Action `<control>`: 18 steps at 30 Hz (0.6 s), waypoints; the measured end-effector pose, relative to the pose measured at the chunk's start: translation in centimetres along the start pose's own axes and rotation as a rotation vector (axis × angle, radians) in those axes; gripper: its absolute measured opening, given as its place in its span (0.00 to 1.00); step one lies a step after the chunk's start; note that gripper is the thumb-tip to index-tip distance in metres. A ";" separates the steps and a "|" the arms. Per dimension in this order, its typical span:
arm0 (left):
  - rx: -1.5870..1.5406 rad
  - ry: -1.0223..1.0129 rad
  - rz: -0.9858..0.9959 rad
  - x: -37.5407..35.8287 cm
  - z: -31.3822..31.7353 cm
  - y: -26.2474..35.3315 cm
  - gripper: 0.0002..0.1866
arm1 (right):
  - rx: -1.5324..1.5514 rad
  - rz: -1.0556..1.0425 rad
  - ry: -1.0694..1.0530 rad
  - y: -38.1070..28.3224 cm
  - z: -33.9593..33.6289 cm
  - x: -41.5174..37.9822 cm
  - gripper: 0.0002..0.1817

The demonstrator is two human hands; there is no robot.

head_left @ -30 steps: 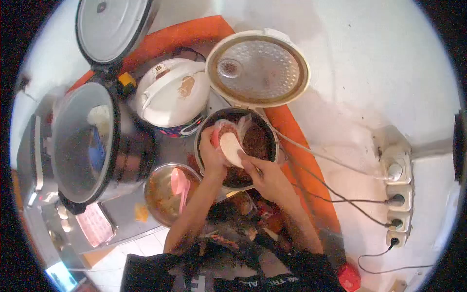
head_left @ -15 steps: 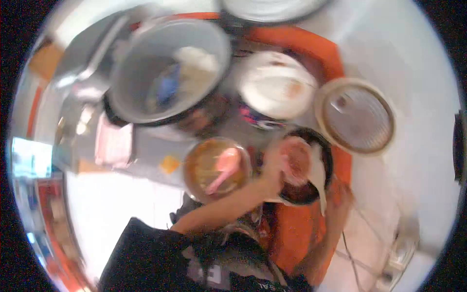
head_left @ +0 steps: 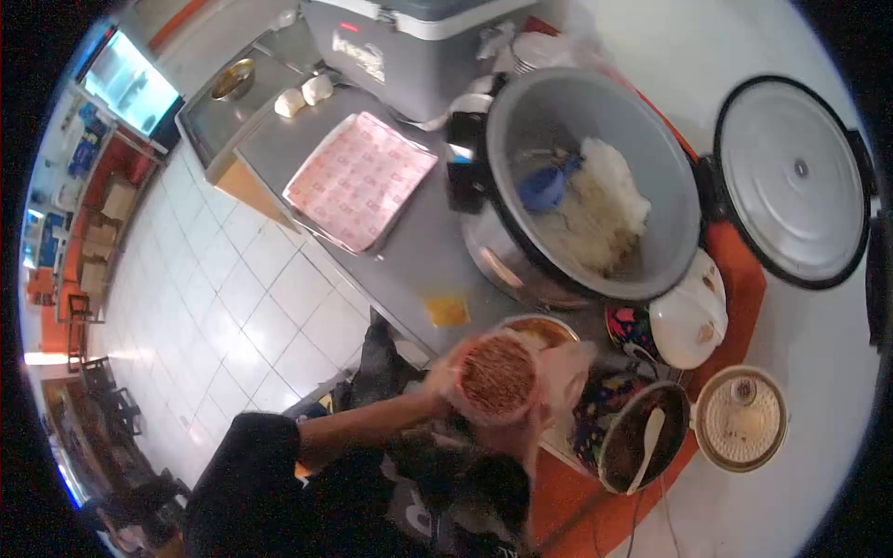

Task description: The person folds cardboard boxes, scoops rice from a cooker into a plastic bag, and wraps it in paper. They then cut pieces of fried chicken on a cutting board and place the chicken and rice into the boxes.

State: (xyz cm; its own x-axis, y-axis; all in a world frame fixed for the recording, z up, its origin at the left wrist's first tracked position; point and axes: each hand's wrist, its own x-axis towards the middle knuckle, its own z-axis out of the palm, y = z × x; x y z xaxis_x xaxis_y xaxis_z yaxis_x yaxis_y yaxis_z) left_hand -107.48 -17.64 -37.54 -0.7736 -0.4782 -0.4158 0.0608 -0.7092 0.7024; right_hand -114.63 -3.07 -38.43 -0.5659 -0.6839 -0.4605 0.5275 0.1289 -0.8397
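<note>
My left hand (head_left: 441, 391) grips the left side of a small round pinkish container (head_left: 465, 411) full of reddish-brown, grainy food (head_left: 499, 374). Close against the container's right side is my right hand (head_left: 532, 430), its fingers partly hidden and bunched around a crumpled clear plastic bag (head_left: 566, 367). Just behind the container, a bowl (head_left: 549, 324) is mostly covered by it and the bag. To the right stands a dark floral pot (head_left: 595, 409) with a pale spoon (head_left: 648, 446) lying in its mouth.
A large pot (head_left: 502, 246) holds white rice and a blue scoop (head_left: 544, 189). Its lid (head_left: 791, 177) stands at the far right. Also around are a paper-lined tray (head_left: 361, 181), a grey cooler (head_left: 409, 65), a yellow packet (head_left: 447, 312), a white lid (head_left: 690, 321) and a round patterned lid (head_left: 741, 418).
The view has swung left, showing the cooler and floor. My left hand has carried the container from over the floral pot to in front of my body, where my right hand joins it.
</note>
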 end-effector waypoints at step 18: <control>1.627 0.193 0.364 13.3 -34.9 17.3 0.35 | -1.245 -0.801 0.022 6.1 35.9 40.8 0.48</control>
State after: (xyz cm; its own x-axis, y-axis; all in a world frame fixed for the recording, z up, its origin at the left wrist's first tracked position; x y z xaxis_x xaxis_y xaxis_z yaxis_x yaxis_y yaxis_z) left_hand -94.71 -54.37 -51.11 -0.7759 -0.6256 -0.0813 -0.5599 0.6234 0.5457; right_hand -111.79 -55.99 -52.04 -0.4525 -0.8591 0.2391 -0.7861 0.2577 -0.5619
